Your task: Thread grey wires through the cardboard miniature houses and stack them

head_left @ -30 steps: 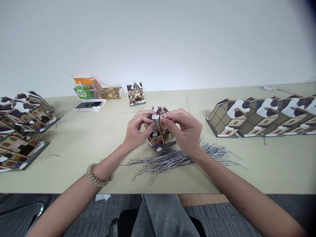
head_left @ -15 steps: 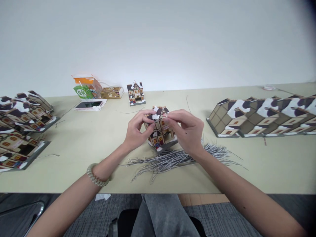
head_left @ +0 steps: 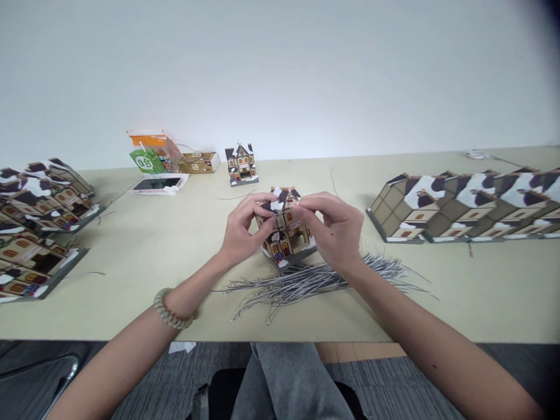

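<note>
A small model house (head_left: 284, 236) with dark, snow-painted roofs and red-framed windows stands tilted in front of me. My left hand (head_left: 247, 224) grips its upper left side, fingers over the roof and thumb on the front wall. At the right of the roof, my right hand (head_left: 332, 224) has thumb and index finger pinched together. What sits in that pinch is too small to make out. A loose bundle of thin grey cords (head_left: 301, 286) lies on the table just in front of the house, partly behind my right wrist.
More model houses (head_left: 48, 198) crowd the left side, and a row of them (head_left: 464, 204) lines the right. Toward the wall are a single house (head_left: 241, 165), a small box (head_left: 199, 163), snack packets (head_left: 153, 154) and a phone (head_left: 160, 185). The table's front edge (head_left: 219, 340) runs below my forearms.
Very little differs. My right hand has shifted a touch to the right at the roof, its pinch kept. The left hand and the house stay almost as they were.
</note>
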Demonstrator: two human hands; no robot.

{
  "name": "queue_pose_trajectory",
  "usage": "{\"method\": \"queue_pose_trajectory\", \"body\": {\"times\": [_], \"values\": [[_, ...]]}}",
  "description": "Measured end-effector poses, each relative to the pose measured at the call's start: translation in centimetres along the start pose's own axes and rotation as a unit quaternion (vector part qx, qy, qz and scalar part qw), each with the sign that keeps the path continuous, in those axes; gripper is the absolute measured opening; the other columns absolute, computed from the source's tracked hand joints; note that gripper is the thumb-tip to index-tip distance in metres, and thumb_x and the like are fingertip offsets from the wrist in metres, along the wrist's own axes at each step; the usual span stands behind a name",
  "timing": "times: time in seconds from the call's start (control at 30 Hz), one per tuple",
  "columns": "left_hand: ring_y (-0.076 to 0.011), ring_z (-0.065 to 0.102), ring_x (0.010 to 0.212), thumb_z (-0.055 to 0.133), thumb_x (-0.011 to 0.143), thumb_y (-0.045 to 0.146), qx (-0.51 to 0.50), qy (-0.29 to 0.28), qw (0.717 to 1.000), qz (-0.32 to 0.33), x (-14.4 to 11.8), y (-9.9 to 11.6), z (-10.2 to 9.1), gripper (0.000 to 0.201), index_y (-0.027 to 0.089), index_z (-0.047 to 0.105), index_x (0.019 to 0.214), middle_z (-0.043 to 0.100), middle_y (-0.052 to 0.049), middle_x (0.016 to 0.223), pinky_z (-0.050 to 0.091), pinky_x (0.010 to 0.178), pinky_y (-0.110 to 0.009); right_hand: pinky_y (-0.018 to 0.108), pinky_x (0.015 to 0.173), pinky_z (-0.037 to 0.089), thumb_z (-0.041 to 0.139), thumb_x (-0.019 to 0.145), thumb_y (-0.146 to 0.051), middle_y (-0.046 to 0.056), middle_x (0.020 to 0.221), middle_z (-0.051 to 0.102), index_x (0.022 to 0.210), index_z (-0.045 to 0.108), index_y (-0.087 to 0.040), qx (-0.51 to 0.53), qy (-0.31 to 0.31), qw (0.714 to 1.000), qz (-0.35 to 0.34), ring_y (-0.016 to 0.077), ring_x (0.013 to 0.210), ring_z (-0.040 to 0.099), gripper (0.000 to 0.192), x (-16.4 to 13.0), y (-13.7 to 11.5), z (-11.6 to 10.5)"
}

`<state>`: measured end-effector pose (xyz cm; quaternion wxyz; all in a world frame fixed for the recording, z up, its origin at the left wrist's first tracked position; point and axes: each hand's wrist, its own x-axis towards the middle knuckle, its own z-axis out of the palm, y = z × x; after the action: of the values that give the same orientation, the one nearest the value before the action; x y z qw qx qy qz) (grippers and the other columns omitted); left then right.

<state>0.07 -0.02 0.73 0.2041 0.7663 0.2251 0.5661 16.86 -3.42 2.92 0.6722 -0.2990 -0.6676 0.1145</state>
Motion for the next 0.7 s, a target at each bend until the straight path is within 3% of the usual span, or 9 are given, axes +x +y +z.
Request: {"method": "queue_pose_trajectory", "body": {"times": [0.27, 0.7], "values": [[-0.0219, 0.058, 0.11, 0.061, 0.08, 0.014, -0.007, 0.001, 1.0, -0.002, -0.03, -0.19, 0.01, 0.007, 0.019, 0.057, 0.076, 0.063, -0.01, 0.109, 0.047, 0.094, -0.045, 0.027, 0.06, 0.049, 0.065, 0.08, -0.018, -0.002, 0.07, 0.067, 0.074, 0.068, -0.024, 0.025, -0.008, 0.999, 0.021, 0.0114, 0.068, 0.059, 0.008, -0.04, 0.05, 0.07], [-0.0225, 0.058, 0.11, 0.061, 0.081, 0.014, -0.019, 0.004, 1.0, -0.001, -0.07, -0.33, -0.04, 0.005, 0.018, 0.058, 0.078, 0.063, -0.012, 0.109, 0.047, 0.095, -0.045, 0.024, 0.058, 0.053, 0.067, 0.078, -0.019, 0.0, 0.08, 0.065, 0.091, 0.07, -0.027, 0.033, 0.007, 0.999, 0.015, 0.0109, 0.073, 0.059, 0.016, -0.39, 0.35, 0.37]]}}
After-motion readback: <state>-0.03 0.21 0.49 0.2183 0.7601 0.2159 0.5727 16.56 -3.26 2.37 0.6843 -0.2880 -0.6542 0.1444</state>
